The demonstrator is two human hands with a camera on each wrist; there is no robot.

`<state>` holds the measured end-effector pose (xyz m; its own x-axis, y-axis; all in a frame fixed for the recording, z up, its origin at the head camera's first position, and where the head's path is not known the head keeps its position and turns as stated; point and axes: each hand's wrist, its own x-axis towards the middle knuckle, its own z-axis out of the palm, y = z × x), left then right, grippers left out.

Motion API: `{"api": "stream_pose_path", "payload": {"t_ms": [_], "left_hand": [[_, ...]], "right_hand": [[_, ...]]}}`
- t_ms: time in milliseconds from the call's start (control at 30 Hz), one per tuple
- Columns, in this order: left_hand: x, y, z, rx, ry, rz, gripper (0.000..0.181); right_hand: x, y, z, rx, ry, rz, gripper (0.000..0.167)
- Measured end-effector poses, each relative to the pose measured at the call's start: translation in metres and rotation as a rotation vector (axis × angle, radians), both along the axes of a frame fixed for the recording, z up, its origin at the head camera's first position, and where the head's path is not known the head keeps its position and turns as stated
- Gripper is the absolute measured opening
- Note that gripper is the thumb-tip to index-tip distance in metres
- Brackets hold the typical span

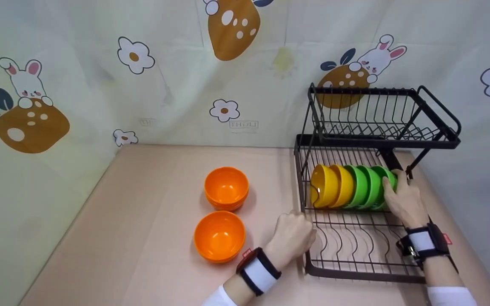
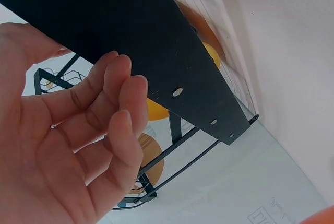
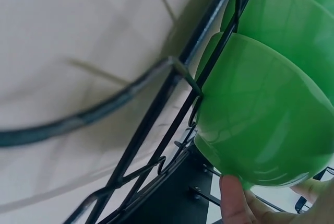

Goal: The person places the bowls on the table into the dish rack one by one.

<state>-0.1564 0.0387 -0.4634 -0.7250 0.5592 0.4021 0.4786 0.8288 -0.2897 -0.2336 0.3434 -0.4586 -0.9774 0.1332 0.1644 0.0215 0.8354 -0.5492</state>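
Note:
The black dish rack (image 1: pixel 366 275) holds a row of bowls standing on edge in its lower tier. At the left of the row are two yellow bowls (image 1: pixel 324 187), followed by green bowls (image 1: pixel 359 187). My right hand (image 1: pixel 407 205) pinches the rightmost green bowl (image 3: pixel 261 114), thumb and fingers on either side of it. That bowl leans against the wires beside its green neighbour. On the rack's left side rail (image 2: pixel 156 67), my left hand (image 1: pixel 292 236) has its fingers curled at the edge; the thumb is partly hidden behind the rail.
Left of the rack, stacked orange bowls (image 1: pixel 226 187) stand on the table (image 1: pixel 164 255), with another orange bowl (image 1: pixel 219 236) just in front. The rack's upper tier (image 1: pixel 389 138) overhangs the rear of the lower one. A patterned curtain (image 1: pixel 177 93) hangs behind.

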Motion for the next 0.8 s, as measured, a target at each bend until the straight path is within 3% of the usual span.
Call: {"api": "stream_pose_path", "payload": {"t_ms": [433, 800], "left_hand": [[0.001, 0.0, 0.0014, 0.011, -0.01, 0.01, 0.029], [0.0008, -0.0003, 0.0024, 0.014, -0.016, 0.004, 0.027]], "right_hand": [[0.001, 0.0021, 0.0021, -0.002, 0.017, 0.017, 0.06], [0.0024, 0.0009, 0.0062, -0.012, 0.028, -0.045, 0.061]]}}
